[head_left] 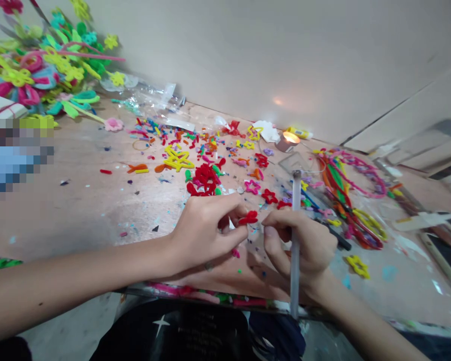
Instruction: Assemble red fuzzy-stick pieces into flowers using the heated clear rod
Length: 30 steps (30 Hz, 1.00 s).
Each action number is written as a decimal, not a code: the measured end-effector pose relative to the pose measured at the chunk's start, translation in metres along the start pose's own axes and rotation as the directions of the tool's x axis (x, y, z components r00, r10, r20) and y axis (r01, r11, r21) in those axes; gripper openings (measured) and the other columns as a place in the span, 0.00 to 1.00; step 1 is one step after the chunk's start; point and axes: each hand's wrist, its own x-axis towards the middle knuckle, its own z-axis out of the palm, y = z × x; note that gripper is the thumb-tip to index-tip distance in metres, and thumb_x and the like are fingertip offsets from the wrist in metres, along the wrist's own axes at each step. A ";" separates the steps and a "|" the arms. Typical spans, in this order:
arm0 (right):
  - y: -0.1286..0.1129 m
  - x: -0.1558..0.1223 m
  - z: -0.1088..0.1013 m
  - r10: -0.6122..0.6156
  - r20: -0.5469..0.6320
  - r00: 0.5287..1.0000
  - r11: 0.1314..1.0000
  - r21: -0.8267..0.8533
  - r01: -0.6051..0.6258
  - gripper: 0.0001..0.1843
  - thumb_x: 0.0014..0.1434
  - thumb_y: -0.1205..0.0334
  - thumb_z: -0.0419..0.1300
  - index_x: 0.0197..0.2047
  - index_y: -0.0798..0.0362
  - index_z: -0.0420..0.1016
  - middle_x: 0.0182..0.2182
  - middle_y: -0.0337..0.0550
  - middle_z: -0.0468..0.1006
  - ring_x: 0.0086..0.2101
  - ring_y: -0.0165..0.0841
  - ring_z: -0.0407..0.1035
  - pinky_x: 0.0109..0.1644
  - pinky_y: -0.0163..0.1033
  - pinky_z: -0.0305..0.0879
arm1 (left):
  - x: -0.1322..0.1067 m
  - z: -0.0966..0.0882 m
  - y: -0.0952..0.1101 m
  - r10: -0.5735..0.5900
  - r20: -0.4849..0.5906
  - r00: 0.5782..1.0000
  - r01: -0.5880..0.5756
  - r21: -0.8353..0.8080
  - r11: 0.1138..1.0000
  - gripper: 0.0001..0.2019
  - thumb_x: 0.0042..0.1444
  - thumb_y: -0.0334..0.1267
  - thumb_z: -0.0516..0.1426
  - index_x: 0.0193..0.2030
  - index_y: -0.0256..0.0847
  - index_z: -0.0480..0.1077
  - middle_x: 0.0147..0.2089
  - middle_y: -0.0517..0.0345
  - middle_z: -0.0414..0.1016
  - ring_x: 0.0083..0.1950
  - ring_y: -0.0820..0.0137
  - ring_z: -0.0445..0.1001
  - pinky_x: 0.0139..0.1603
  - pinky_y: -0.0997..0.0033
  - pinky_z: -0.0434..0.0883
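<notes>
My left hand (210,223) pinches a small red pipe-cleaner piece (248,217) between thumb and fingers, above the front of the table. Just right of it, my right hand (302,240) is closed around a long translucent glue stick (295,250), which stands nearly upright with a dark tip at the top. The right thumb and forefinger come close together beside the red piece; whether anything small is between them I cannot tell. Beyond the left hand lies a bunch of red pipe-cleaner shapes (206,178) with green bits.
A lit candle (287,140) burns near the wall, beside a yellow tube (299,133). Yellow stars (178,158) and many colourful scraps cover the middle. Pipe-cleaner flowers (30,70) pile up at back left. Bundled pipe cleaners (338,185) and a phone (445,258) lie right.
</notes>
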 end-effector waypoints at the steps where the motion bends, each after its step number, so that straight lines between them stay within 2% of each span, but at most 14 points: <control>1: 0.000 0.000 0.000 -0.002 0.015 1.000 1.000 0.006 0.002 0.09 0.58 0.73 0.56 0.39 0.49 0.68 0.23 0.33 0.74 0.21 0.27 0.69 0.25 0.33 0.64 | 0.000 0.000 0.000 -0.002 0.003 1.000 0.002 -0.006 1.000 0.06 0.49 0.24 0.57 0.29 0.39 0.68 0.23 0.66 0.72 0.23 0.78 0.69 0.26 0.80 0.66; 4: -0.001 0.002 0.002 -0.005 0.056 0.998 1.000 0.029 0.004 0.10 0.58 0.75 0.56 0.39 0.50 0.68 0.25 0.35 0.76 0.22 0.27 0.72 0.24 0.33 0.63 | -0.001 0.000 -0.001 0.001 0.013 1.000 -0.001 -0.016 1.000 0.06 0.49 0.24 0.57 0.30 0.38 0.69 0.24 0.66 0.72 0.23 0.78 0.69 0.27 0.80 0.65; 7: 0.001 0.002 0.005 -0.037 0.030 0.999 0.999 0.028 0.036 0.10 0.58 0.75 0.57 0.40 0.52 0.68 0.28 0.37 0.79 0.23 0.26 0.73 0.23 0.32 0.61 | -0.002 0.000 -0.002 0.019 0.018 1.000 -0.019 -0.006 1.000 0.05 0.50 0.24 0.57 0.30 0.38 0.69 0.25 0.65 0.73 0.24 0.78 0.69 0.27 0.80 0.65; 12: 0.003 0.003 0.007 -0.056 0.014 0.998 0.998 0.004 0.056 0.10 0.58 0.76 0.57 0.40 0.51 0.69 0.27 0.36 0.79 0.21 0.25 0.69 0.22 0.32 0.59 | -0.002 0.000 -0.002 0.040 0.031 0.999 -0.040 0.002 0.999 0.05 0.49 0.25 0.59 0.29 0.38 0.68 0.25 0.65 0.73 0.24 0.78 0.68 0.28 0.80 0.64; 24: -0.001 0.001 0.001 -0.019 0.012 1.000 1.000 -0.003 0.019 0.08 0.59 0.73 0.55 0.39 0.50 0.67 0.22 0.32 0.74 0.19 0.25 0.65 0.23 0.33 0.59 | -0.001 0.001 -0.001 -0.028 0.013 1.000 0.028 -0.033 0.999 0.05 0.49 0.24 0.58 0.29 0.37 0.69 0.24 0.66 0.71 0.23 0.79 0.68 0.27 0.81 0.65; 30: 0.001 0.001 0.004 -0.035 0.044 0.998 0.999 0.014 0.034 0.09 0.59 0.74 0.56 0.39 0.50 0.67 0.25 0.34 0.76 0.18 0.23 0.63 0.21 0.33 0.56 | -0.002 0.000 -0.002 0.013 0.024 1.000 -0.013 -0.027 1.000 0.05 0.49 0.24 0.58 0.31 0.36 0.70 0.25 0.65 0.72 0.24 0.79 0.68 0.28 0.81 0.64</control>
